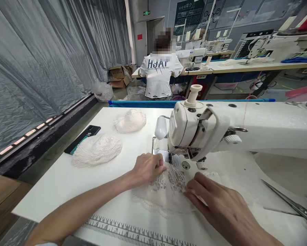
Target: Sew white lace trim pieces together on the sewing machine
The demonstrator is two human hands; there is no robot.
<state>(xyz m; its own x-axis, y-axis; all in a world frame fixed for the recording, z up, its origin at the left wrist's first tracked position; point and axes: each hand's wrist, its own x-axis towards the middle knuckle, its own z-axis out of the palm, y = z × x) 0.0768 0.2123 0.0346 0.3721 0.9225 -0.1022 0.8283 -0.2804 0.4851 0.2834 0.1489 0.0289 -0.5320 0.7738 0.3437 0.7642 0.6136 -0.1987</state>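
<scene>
At the sewing machine (245, 126), pale openwork lace (166, 191), left hand (147, 168) pinching it, right hand (215, 201) flat atop.

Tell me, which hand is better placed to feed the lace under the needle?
Probably the left. The left hand holds the lace by its edge right beside the needle end of the sewing machine, while the right hand lies flat farther back, pressing it down.

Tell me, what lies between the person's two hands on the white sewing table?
Pale lace fabric lies flat between the left hand and the right hand, and both touch it, as the head view shows.
</scene>
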